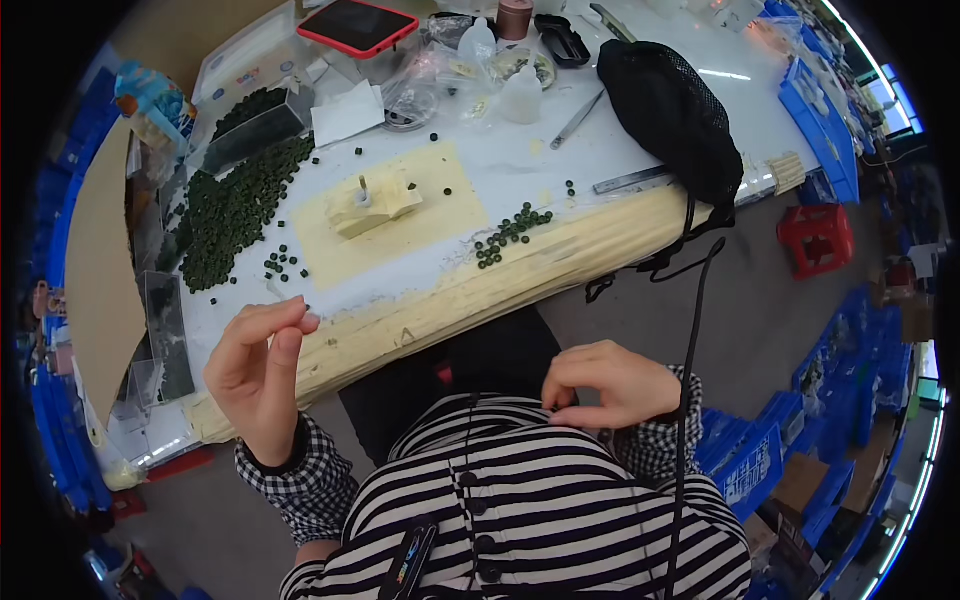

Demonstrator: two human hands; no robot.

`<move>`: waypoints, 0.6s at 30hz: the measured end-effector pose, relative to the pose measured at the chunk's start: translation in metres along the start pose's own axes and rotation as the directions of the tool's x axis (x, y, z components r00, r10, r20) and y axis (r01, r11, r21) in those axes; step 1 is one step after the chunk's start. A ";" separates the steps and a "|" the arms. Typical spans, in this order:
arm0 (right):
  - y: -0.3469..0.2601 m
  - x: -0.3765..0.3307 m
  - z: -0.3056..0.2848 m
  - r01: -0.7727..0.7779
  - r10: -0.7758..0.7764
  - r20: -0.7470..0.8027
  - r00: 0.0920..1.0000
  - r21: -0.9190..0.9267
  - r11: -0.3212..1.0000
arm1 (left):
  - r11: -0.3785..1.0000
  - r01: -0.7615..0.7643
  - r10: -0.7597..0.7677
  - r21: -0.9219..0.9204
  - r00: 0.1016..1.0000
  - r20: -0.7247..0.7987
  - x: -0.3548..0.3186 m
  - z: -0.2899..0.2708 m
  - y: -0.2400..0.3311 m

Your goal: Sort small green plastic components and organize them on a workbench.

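My left hand is raised at the table's near edge, fingers bent together and the thumb close to them. A dark speck shows by its fingertips; whether they grip it cannot be made out. Over my lap, my right hand is closed in a pinch, with a tiny dark spot between thumb and forefinger. A large heap of small dark green beads spreads over the left of the table. Several loose green beads lie near the front edge. Between these groups stands a cream block with a short metal pin upright in it.
A clear bin of beads stands behind the heap. At the back are a red-framed device, white paper and plastic bags. Tweezers and a black mesh bag lie right. A black cord hangs beside my right arm.
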State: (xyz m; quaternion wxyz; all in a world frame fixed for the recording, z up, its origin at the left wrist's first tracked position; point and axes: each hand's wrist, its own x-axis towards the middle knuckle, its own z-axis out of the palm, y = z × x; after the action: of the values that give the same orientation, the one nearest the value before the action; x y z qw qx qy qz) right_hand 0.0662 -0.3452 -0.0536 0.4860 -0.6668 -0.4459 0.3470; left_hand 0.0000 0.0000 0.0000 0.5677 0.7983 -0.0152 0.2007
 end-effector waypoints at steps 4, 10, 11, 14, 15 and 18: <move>-0.059 -0.045 -0.045 0.658 -0.665 -0.065 0.744 0.238 0.714 | 0.994 -0.113 0.113 -0.013 0.992 0.063 -0.010 -0.004 -0.007; -0.104 -0.110 -0.036 0.897 -0.905 0.290 -0.312 -0.225 -0.381 | 0.997 0.070 -0.070 -0.019 0.998 0.004 -0.015 -0.019 -0.005; -0.105 -0.105 -0.042 0.858 -0.835 0.398 -0.380 -0.186 -0.479 | 0.997 0.072 -0.072 -0.017 0.997 -0.005 -0.017 -0.019 -0.001; -0.120 -0.075 -0.068 0.967 -0.922 0.332 -0.200 -0.085 -0.241 | 1.000 0.007 -0.008 0.016 1.000 0.008 -0.007 -0.009 0.007; -0.125 -0.063 -0.082 0.992 -0.945 0.313 -0.098 -0.047 -0.119 | 0.999 -0.031 0.029 0.041 0.999 0.041 -0.005 -0.007 0.006; -0.138 -0.012 -0.120 0.967 -0.914 0.332 0.231 0.028 0.255 | 0.986 0.003 0.009 0.166 0.997 -0.072 -0.016 -0.015 -0.005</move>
State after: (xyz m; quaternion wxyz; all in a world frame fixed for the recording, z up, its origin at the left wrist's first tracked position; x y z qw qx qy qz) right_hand 0.1337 -0.3786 0.1130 0.4635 -0.2459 -0.8507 0.0308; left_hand -0.0181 0.0121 -0.0061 0.4991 0.8350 0.0211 0.2309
